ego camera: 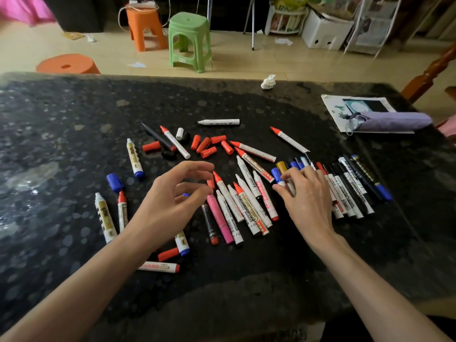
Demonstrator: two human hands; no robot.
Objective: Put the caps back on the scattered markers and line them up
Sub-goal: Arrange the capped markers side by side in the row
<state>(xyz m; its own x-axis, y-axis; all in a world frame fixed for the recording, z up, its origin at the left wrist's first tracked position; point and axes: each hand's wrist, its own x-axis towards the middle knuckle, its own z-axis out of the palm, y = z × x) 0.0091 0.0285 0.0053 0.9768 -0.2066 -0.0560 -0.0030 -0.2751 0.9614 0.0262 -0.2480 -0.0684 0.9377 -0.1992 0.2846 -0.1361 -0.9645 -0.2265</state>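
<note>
While near caps (208, 152), right hand (306, 193) round marker (276, 174).

Green stool (190, 40), orange stool (145, 27), crumpled tissue (268, 82).

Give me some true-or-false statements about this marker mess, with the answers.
1. Loose red caps lie on the table. True.
2. The green stool stands on the table. False: it stands on the floor behind it.
3. The right hand pinches a blue-capped marker. True.
4. The pink marker stands upright. False: it lies flat on the table.
</note>
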